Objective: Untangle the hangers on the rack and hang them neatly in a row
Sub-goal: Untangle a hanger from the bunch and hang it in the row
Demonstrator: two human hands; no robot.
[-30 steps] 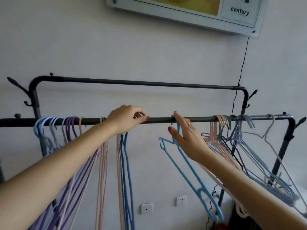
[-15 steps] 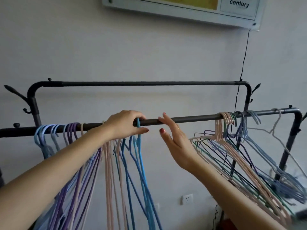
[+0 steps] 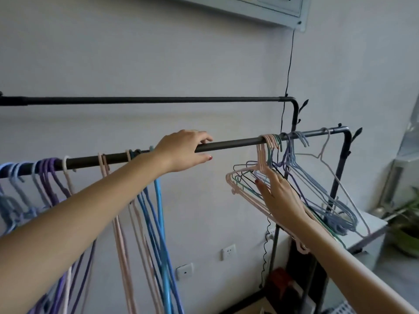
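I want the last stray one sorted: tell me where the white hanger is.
In the head view the white hanger hangs alone at the far right end of the front rail, right of the tangled bunch that the right hand reaches into.

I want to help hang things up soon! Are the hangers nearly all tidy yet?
About halfway. Done: the purple, pink and blue hangers on the left hang straight along the front rail. In hand: the right hand reaches into the tangled bunch at the rail's right end, while the left hand rests on the rail. Left: that bunch, tilted and crossed together, needs separating and spacing out.
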